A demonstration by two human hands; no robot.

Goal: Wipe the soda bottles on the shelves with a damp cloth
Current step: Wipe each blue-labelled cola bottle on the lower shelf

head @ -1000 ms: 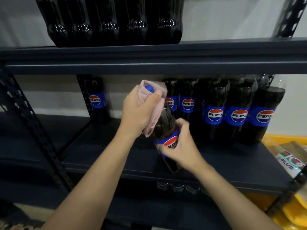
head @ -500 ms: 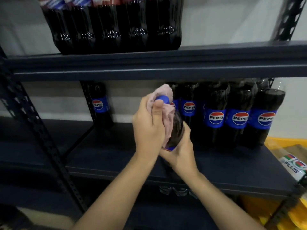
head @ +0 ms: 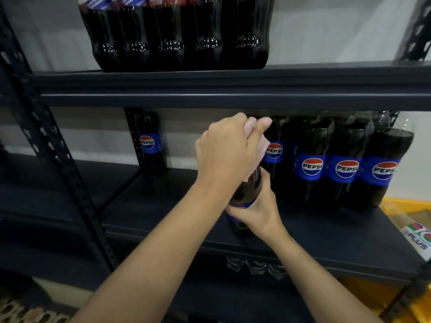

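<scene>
Head view: bottle point(head: 248, 188) between hands, cloth point(head: 261, 148) over its top.

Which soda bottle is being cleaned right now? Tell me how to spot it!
Look at the dark metal shelf with the row of Pepsi bottles standing at the back. In front of that row, one bottle is held off the shelf and tilted, gripped by the right hand. Only this one has the left hand wrapping a pink cloth over its top.
</scene>
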